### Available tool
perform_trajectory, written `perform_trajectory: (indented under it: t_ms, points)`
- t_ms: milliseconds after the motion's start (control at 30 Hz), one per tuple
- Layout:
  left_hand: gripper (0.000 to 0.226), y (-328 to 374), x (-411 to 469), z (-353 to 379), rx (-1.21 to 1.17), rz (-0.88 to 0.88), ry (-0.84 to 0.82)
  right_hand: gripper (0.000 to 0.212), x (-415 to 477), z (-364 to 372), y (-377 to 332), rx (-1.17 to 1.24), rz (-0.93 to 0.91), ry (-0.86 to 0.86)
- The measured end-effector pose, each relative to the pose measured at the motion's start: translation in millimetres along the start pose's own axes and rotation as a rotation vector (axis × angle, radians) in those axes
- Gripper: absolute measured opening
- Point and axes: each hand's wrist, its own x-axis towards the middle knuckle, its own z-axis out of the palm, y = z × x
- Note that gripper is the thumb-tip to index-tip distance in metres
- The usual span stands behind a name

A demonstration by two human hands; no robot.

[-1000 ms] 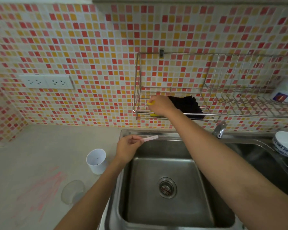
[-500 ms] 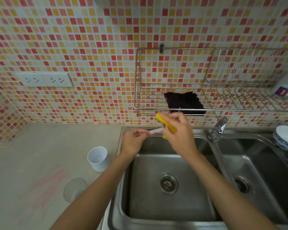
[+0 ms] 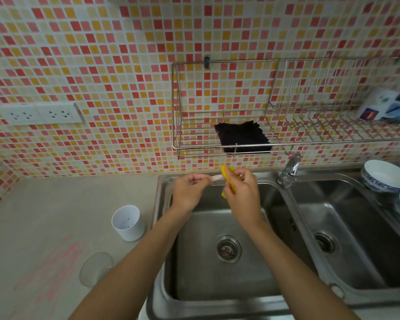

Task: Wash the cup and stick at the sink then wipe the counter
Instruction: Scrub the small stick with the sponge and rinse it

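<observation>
Over the back of the left sink basin (image 3: 194, 280), my left hand (image 3: 188, 192) pinches a thin pale pink stick (image 3: 216, 179) by one end. My right hand (image 3: 241, 192) grips a yellow sponge (image 3: 225, 175) folded around the stick's other end. A white cup (image 3: 128, 222) stands upright on the beige counter (image 3: 56, 215) just left of the sink, with dark specks inside. Pink smears (image 3: 53, 271) mark the counter at the near left.
A clear round lid (image 3: 95, 269) lies on the counter near the cup. A wire rack (image 3: 286, 142) on the tiled wall holds a black cloth (image 3: 243, 137). The tap (image 3: 290, 169) stands between two basins. Bowls (image 3: 385, 179) are stacked at the right. Wall sockets (image 3: 37, 114) sit at the left.
My right hand took the yellow sponge off the wire rack, came down to the stick held in my left hand, and now wraps the sponge around it.
</observation>
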Motion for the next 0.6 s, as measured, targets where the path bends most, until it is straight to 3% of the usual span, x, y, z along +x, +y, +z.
perform_trajectory:
  t_ms: [200, 367, 600]
  points:
    - [0.005, -2.2, 0.0, -3.1, -0.048, -0.013, -0.022, 0.053, -11.1, 2.8, -10.6, -0.002, -0.163, -0.046]
    - [0.006, -6.5, -2.8, -2.7, 0.032, -0.05, -0.045, 0.055, -1.5, 2.0, 7.2, -0.079, -0.061, -0.033]
    - [0.008, -9.0, -5.8, -1.0, -0.021, -0.148, -0.117, 0.035, 11.4, -5.0, 21.7, -0.311, -0.314, -0.09]
